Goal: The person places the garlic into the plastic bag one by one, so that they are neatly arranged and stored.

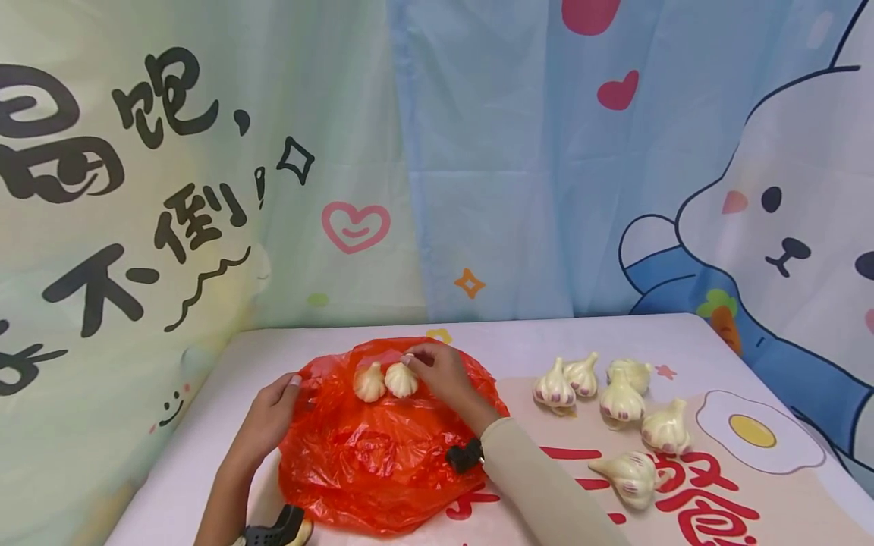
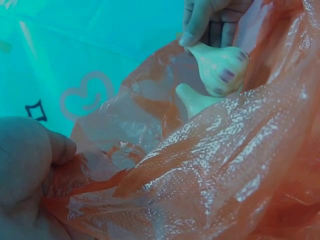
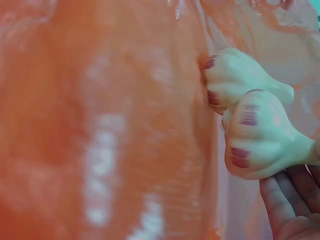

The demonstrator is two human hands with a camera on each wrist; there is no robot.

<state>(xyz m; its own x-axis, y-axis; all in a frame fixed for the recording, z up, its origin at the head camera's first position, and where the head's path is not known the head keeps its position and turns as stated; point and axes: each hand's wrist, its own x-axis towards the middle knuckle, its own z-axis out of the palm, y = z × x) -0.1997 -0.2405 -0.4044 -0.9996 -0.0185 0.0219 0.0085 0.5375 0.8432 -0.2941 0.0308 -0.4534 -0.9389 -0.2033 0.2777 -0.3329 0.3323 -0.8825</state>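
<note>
A garlic bulb is there below the middle of the frame, its neck pinched in the right hand's grip. Another bulb sits just beside it, at the red bag's mouth; the left hand, lower left, grips the bag's edge. Six more bulbs lie lower right on the worktop.

A thin, crinkled red plastic bag, glossy with bright highlights, lies nearer the left edge of the table than the right. Toward the right edge, garlic bulbs look smooth with a soft sheen; beyond the far edge, the backdrop looks like matt, lightly creased cloth.
</note>
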